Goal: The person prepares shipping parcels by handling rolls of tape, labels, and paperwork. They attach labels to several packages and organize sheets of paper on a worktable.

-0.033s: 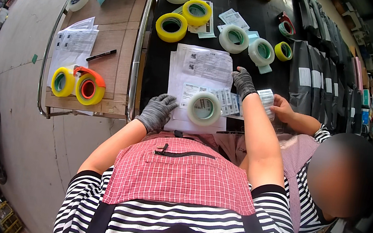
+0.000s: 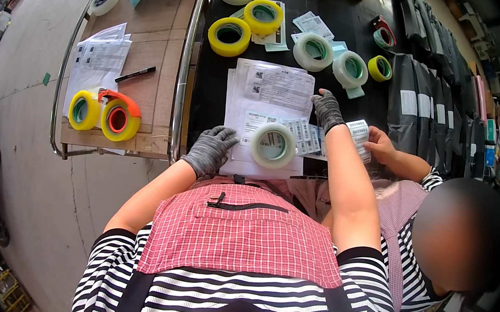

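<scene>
Staying at the papers (image 2: 280,91): left hand (image 2: 211,150) loosely extended; right hand (image 2: 328,111), grip unclear.

Bright, even, soft light, source unclear | pale floor (image 2: 39,43) well lit, ten o'clock | glints on metal rail (image 2: 196,31), eleven o'clock | dull sheen on black bags (image 2: 419,102), two o'clock | paper sheets (image 2: 278,91) crisp, towards twelve | person's head (image 2: 449,236) heavily blurred, past three | fisheye bends edges, rim fading black
</scene>
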### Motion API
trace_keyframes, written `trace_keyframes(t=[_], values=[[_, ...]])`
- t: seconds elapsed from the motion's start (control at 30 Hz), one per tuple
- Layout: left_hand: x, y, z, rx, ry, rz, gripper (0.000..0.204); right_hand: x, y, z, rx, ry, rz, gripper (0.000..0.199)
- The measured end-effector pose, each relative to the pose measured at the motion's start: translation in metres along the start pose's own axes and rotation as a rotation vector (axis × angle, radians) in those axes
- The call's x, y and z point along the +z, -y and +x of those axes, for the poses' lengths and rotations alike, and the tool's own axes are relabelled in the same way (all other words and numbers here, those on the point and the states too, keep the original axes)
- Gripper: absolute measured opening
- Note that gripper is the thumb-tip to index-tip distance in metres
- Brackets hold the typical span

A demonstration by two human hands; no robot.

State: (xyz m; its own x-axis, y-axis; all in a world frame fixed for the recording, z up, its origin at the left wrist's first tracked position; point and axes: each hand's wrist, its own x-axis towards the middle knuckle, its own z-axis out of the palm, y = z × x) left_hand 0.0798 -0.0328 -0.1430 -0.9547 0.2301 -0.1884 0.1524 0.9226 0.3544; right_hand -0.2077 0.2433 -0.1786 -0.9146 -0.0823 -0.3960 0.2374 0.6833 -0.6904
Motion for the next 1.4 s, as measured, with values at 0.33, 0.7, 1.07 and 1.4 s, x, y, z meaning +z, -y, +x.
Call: trace_keyframes(t=[0.33, 0.7, 1.07, 1.4], values=[[0.001, 0.002, 0.001, 0.002, -0.056, -0.04, 0.049, -0.024, 0.01, -0.039, -0.214, 0.433, -0.317, 0.04], [0.003, 0.004, 0.0, -0.008, -0.067, -0.031, 0.048, -0.017, 0.027, -0.051, -0.442, 0.518, -0.452, 0.057], [0.003, 0.001, 0.002, -0.045, -0.031, -0.034, 0.049, -0.005, 0.056, -0.084, -0.335, 0.615, -0.534, 0.114], [0.0, -0.002, 0.002, -0.069, -0.019, -0.043, 0.052, 0.024, 0.063, -0.132, -0.346, 0.364, -0.808, 0.071]])
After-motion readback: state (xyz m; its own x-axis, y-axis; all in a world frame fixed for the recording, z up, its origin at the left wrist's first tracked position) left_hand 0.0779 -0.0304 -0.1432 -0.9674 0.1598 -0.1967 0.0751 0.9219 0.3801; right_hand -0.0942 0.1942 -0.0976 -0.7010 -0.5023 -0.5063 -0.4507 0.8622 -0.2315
